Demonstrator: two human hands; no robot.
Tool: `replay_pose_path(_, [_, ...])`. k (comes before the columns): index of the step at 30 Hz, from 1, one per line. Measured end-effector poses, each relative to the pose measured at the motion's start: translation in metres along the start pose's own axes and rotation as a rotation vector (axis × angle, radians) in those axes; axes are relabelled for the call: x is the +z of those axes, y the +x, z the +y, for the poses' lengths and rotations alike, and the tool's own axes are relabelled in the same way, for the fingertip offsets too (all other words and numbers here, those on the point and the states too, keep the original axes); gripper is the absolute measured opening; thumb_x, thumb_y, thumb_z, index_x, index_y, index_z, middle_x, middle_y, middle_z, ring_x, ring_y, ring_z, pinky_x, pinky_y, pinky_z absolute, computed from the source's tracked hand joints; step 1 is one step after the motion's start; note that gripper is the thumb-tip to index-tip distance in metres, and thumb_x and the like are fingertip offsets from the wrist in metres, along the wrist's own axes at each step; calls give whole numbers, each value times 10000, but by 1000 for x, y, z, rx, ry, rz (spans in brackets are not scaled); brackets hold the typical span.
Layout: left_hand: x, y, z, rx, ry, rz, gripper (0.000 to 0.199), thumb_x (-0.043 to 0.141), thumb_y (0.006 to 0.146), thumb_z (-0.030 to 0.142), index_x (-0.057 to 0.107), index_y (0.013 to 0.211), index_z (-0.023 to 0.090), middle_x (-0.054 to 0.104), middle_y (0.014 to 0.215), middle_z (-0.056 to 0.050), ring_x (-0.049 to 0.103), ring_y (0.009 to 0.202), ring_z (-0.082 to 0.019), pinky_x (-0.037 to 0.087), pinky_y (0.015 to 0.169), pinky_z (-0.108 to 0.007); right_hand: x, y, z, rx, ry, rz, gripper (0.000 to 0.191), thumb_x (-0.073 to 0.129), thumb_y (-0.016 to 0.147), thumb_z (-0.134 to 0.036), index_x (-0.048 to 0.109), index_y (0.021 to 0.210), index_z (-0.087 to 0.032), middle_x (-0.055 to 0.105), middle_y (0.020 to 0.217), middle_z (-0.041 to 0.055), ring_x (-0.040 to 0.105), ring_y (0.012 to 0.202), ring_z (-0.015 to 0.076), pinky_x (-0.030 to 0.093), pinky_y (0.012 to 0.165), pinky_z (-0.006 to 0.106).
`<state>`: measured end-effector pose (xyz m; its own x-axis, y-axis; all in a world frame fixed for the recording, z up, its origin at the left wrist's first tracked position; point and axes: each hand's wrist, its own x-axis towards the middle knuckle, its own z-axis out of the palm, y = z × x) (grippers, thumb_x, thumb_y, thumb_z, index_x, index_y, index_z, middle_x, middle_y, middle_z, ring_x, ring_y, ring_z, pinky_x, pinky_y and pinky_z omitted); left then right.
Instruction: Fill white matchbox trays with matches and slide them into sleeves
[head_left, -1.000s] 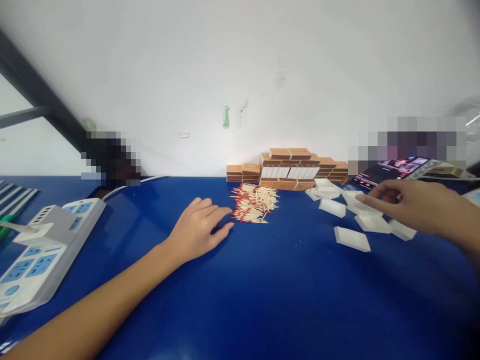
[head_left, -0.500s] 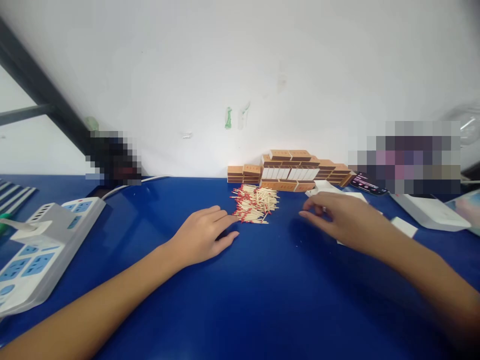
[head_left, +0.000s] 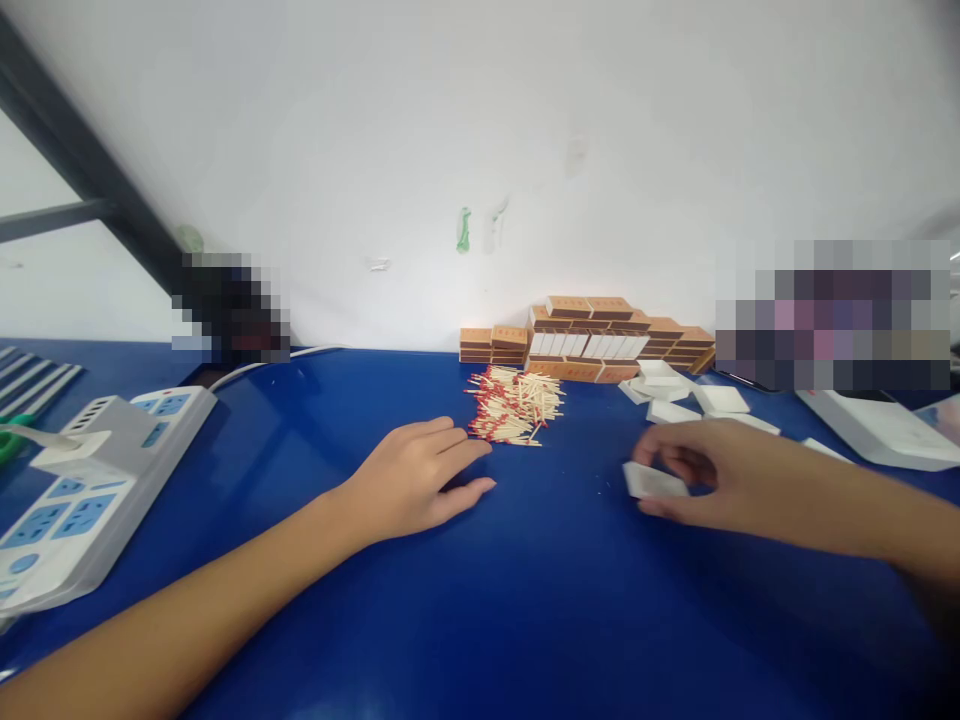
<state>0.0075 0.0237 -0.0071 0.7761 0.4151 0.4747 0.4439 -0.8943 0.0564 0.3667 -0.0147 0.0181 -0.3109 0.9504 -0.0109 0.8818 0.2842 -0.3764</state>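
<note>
Fingers (head_left: 667, 438) of our right hand (head_left: 739, 470) pinch a white tray (head_left: 643, 482); our left hand (head_left: 412, 480) rests empty, its fingers loosely spread. We judge that squeezing too hard could buckle the tray's thin-looking walls, and a sideways left-hand sweep could scatter the match pile (head_left: 517, 405). The tray sits between right thumb and fingertips, though blur hides whether it touches the counter (head_left: 525, 600). That pile lies just beyond our left fingertips, before stacked matchboxes (head_left: 574, 370).
</note>
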Motion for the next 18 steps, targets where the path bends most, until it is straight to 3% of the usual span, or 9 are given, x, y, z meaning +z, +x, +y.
replay_pose_path(1, [-1,0,3,1,-21,-4,352,581,1024,436,664,1202,144,696,875,-39,633,779,-175,552,767,-341,7,4,-20,-62,32,-51,206,743,849,-461,720,936,-275,642,681,6,597,576,174,433,505,292])
replay_pose_path(3, [-3,1,8,-1,-57,-24,511,626,966,571,653,1229,133,698,891,-53,637,797,-194,551,756,-355,21,11,-56,-149,97,-2,249,723,888,-432,698,1071,-265,675,777,10,616,644,174,459,564,287])
replay_pose_path(6, [-4,2,13,-12,-61,-65,624,661,892,679,671,1184,128,686,891,-61,633,811,-218,540,747,-377,36,22,-82,-235,89,73,404,760,882,-441,664,1210,-226,680,846,16,618,690,173,450,606,286])
replay_pose_path(11, [-3,2,12,-85,-86,-148,350,645,952,521,704,984,177,655,853,-36,614,788,-192,488,693,-330,40,38,-67,-260,73,206,217,577,1019,-394,691,1043,-211,589,735,-4,562,658,160,418,625,284])
replay_pose_path(18, [-4,0,6,-143,-74,-167,389,648,938,567,697,999,186,660,907,-34,625,841,-194,483,726,-332,51,55,-66,-289,-9,155,177,560,1024,-344,653,976,-201,631,867,41,568,734,173,405,638,282])
